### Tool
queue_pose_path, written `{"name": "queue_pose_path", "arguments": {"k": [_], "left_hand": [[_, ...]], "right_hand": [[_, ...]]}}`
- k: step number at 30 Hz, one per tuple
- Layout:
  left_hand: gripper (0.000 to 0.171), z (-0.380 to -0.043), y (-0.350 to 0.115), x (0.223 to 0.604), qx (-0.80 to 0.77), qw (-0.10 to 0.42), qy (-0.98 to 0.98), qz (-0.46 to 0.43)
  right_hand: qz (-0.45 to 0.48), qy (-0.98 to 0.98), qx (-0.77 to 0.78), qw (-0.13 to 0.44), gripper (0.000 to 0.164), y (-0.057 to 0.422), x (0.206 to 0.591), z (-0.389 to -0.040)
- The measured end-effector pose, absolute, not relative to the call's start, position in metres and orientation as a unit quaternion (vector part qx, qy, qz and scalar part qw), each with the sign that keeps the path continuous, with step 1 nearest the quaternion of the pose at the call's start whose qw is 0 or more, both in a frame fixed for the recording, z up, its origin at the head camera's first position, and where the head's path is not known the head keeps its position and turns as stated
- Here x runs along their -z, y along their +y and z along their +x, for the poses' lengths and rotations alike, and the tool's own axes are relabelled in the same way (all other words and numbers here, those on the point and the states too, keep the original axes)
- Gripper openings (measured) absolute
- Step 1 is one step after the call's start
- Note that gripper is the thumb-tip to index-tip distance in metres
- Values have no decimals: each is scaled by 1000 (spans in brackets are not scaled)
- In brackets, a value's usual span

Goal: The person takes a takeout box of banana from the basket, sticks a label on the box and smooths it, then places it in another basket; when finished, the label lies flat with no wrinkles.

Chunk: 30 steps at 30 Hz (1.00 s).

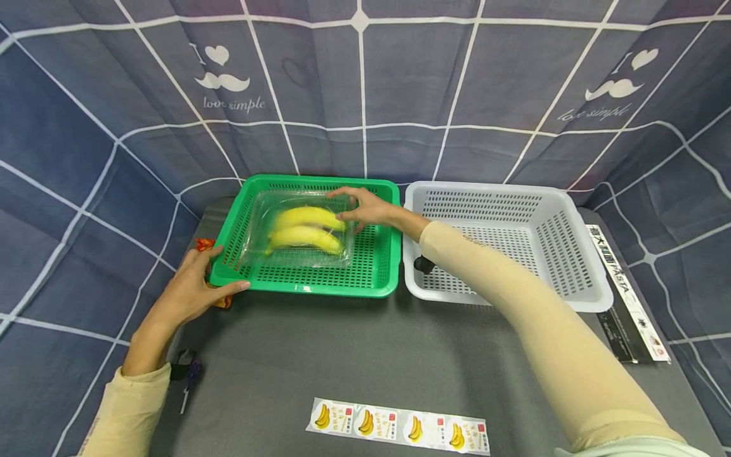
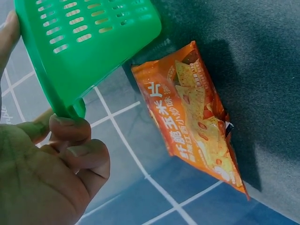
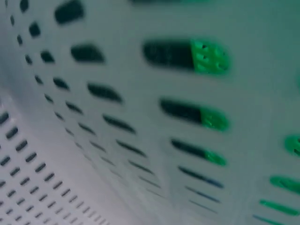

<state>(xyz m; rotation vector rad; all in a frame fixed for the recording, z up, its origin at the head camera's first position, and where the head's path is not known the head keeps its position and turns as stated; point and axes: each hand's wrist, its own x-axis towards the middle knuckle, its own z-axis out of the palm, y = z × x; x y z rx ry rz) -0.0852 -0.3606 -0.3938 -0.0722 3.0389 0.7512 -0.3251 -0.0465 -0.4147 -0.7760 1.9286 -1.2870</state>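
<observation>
My left hand [image 1: 191,287] grips the left front corner of a green basket [image 1: 325,291]; the left wrist view shows its fingers curled at the rim. Inside that basket is a clear plastic box [image 1: 294,260] holding yellow bananas [image 1: 305,237], slightly blurred. At the box's right end, my right hand [image 1: 370,207] holds its edge, fingers reaching over the top. Only the white basket's slotted wall [image 3: 126,108] fills the right wrist view, so that hand is hidden there. An orange snack bag [image 2: 187,112] stands beside the green basket, under my left hand.
A white basket [image 1: 508,300] stands right of the green one, beneath my right forearm. Beyond it lies a long pasta box [image 1: 628,289]. Near the front edge is a strip of banana stickers [image 1: 400,425]. Tiled-pattern cloth [image 1: 411,76] hangs behind the grey table [image 1: 320,349].
</observation>
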Motion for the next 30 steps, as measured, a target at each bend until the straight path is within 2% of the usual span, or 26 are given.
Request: {"name": "queue_pose_path", "arguments": {"k": [12,30], "left_hand": [[102,-85,-360,391,-253,15,967,-20],[104,-86,-359,388,-245,29,969,-22]], "right_hand": [[-283,719,541,331,52,-43,413,-324],[-253,709,571,327,48,-3,372,-315]]}}
